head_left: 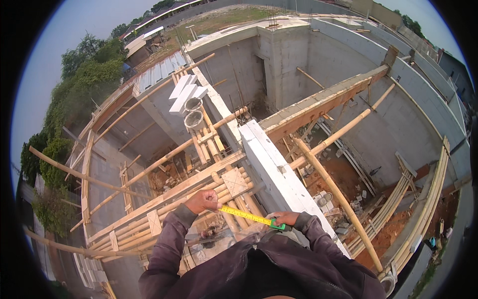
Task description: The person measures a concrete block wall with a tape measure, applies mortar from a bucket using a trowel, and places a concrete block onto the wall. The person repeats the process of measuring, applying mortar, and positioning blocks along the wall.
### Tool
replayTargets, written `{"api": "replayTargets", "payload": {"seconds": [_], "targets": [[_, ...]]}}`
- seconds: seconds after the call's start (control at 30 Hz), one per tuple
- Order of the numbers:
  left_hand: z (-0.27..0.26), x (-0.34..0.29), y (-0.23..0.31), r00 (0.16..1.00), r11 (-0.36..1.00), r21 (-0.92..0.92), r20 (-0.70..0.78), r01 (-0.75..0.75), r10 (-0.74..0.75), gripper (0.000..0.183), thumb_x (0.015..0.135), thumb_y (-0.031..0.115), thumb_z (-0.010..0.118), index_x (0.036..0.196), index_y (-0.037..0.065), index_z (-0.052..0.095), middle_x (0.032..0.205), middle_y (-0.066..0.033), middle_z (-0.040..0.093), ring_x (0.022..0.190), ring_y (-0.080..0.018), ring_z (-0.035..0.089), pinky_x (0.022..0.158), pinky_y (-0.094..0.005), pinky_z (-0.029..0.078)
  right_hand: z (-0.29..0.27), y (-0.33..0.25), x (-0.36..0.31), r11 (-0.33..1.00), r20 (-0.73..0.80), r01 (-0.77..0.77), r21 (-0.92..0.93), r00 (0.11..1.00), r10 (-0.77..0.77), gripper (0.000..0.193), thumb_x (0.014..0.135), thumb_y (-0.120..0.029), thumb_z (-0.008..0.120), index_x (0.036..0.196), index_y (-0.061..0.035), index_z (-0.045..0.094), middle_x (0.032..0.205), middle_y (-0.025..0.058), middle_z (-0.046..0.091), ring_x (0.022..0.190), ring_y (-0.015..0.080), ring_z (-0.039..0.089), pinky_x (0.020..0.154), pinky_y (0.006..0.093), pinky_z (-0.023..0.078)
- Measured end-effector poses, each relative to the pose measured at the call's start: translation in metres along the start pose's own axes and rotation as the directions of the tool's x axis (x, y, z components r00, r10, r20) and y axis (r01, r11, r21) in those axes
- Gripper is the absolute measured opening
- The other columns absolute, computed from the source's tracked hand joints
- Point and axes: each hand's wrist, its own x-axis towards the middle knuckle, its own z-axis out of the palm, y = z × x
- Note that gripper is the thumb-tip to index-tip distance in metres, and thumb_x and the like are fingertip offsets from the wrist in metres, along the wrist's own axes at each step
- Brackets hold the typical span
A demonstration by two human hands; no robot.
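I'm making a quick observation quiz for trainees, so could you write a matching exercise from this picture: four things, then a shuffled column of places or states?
Things:
1. left hand
2. right hand
3. tape blade
4. round buckets

Places or states:
A. yellow, drawn out between the hands
B. beside the white blocks
C. gripping the green case
D. holding the blade's free end

Right pairs: 1-D, 2-C, 3-A, 4-B

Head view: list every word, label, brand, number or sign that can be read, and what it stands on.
Long, flat yellow measuring-tape blade: dark markings, too small and blurred to read.
Small green tape case at the right hand: no readable lettering.
Nothing else shows readable text.
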Motion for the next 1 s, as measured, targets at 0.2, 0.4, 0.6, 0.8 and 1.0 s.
{"api": "replayTargets", "payload": {"seconds": [0.2,0.4,0.6,0.8,1.0], "targets": [[-0.182,0.028,0.154,0.915,0.905,0.227,-0.106,-0.359,0.39,0.03,0.074,0.019,0.076,0.085,0.012,0.049,0.075,0.0033,0.048,0.064,-0.0073,0.047,0.058,-0.0227,0.039,-0.039,0.048,-0.064,0.929,-0.244,-0.359,0.093,0.896,0.371,0.047,0.075,-0.018,0.062,0.121,-0.0169,0.062,0.084,0.0,0.062,0.075,0.0139,0.056,0.067,0.0319,0.046],[-0.277,0.147,0.26,0.92,0.849,0.357,0.126,-0.391,0.371,0.038,0.076,0.028,0.073,0.103,0.007,0.056,0.084,0.0023,0.05,0.075,-0.0081,0.047,0.066,-0.0247,0.039,0.009,0.139,-0.1,0.88,-0.35,-0.41,0.239,0.809,0.472,0.049,0.073,-0.012,0.07,0.121,-0.0176,0.063,0.091,-0.001,0.065,0.08,0.0163,0.058,0.071,0.0364,0.047],[-0.246,0.343,0.338,0.835,0.764,0.431,0.492,-0.481,0.248,0.024,0.082,0.026,0.074,0.088,0.007,0.06,0.077,0.0015,0.055,0.073,-0.0081,0.053,0.064,-0.0243,0.043,0.123,0.185,-0.074,0.601,-0.164,-0.575,0.555,0.633,0.757,0.045,0.072,-0.014,0.072,0.117,-0.0206,0.069,0.097,0.0001,0.067,0.085,0.0172,0.06,0.075,0.0386,0.048],[-0.14,0.471,0.382,0.562,0.724,0.252,0.797,-0.642,0.221,0.022,0.08,0.02,0.075,0.085,0.008,0.058,0.078,0.001,0.057,0.074,-0.0088,0.054,0.07,-0.0247,0.044,0.247,0.11,-0.011,0.404,-0.163,-0.315,0.859,0.578,0.799,0.034,0.079,-0.019,0.074,0.112,-0.0182,0.071,0.09,-0.0016,0.068,0.077,0.0143,0.061,0.07,0.0356,0.049],[-0.018,0.522,0.398,0.41,0.66,0.257,0.908,-0.706,0.085,0.015,0.079,0.011,0.073,0.085,0.006,0.061,0.078,0.0003,0.061,0.074,-0.0103,0.059,0.07,-0.0252,0.048,0.333,0.063,0.053,0.31,-0.237,-0.037,0.95,0.56,0.794,0.03,0.082,-0.021,0.073,0.112,-0.0161,0.071,0.088,-0.0018,0.069,0.075,0.0134,0.061,0.069,0.0343,0.049]]}}
